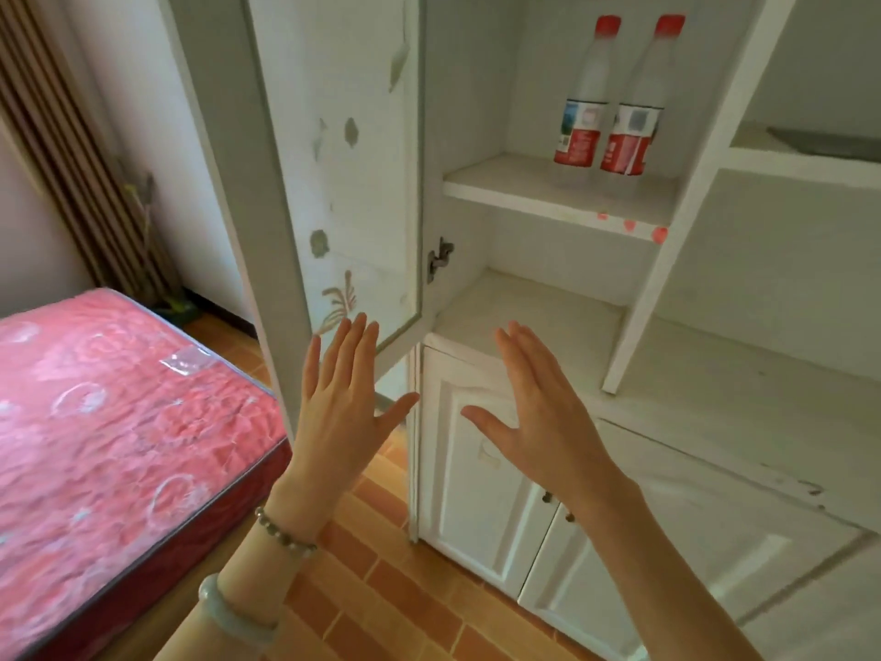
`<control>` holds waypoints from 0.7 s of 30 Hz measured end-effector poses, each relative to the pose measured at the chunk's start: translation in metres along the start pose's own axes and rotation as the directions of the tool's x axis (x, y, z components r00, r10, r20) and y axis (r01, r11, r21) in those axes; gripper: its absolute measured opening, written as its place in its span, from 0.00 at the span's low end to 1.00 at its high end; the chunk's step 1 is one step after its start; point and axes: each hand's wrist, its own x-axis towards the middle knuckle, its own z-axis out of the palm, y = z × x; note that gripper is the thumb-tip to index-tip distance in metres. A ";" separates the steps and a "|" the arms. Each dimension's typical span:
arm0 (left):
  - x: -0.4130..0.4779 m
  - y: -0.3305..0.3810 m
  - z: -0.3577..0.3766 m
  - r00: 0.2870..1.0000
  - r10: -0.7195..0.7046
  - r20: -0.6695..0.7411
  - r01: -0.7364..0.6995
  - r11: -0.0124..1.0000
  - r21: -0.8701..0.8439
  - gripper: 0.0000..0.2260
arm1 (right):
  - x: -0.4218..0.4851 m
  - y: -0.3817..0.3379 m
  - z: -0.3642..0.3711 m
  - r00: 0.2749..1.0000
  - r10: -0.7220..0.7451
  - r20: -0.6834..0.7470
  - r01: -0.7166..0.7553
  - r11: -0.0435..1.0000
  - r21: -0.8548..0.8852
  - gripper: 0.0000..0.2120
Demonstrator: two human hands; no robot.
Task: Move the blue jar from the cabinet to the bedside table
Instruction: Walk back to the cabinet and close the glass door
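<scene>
No blue jar or bedside table shows in the head view. The white cabinet (pixel 548 302) stands in front of me with its upper door (pixel 333 159) swung open to the left. My left hand (pixel 343 403) is raised flat with fingers spread, just in front of the door's lower corner, holding nothing. My right hand (pixel 538 412) is raised the same way before the lower shelf, empty too. The lower shelf is bare.
Two clear bottles (pixel 605 93) with red caps and red labels stand on the upper shelf. A red mattress (pixel 119 436) wrapped in plastic lies at the left. Two shut lower doors (pixel 500 508) sit under the shelves. The floor (pixel 381 589) is orange tile.
</scene>
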 end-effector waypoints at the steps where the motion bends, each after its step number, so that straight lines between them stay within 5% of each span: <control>1: 0.001 -0.006 0.001 0.999 -0.034 -0.023 0.034 0.999 0.029 0.36 | 0.008 0.003 0.003 0.999 -0.032 0.009 0.032 0.999 0.013 0.37; 8: -0.015 -0.053 0.003 0.966 -0.238 -0.101 0.253 0.948 0.193 0.36 | 0.045 0.004 0.025 0.982 -0.190 0.008 0.188 0.976 0.106 0.36; 16: -0.015 -0.081 -0.015 0.946 -0.296 -0.132 0.321 0.907 0.272 0.36 | 0.077 -0.023 0.054 0.950 -0.313 -0.011 0.309 0.932 0.188 0.37; 21: -0.014 -0.101 -0.017 0.967 -0.254 0.015 0.231 0.901 0.367 0.35 | 0.086 -0.033 0.067 0.939 -0.343 -0.035 0.344 0.924 0.167 0.37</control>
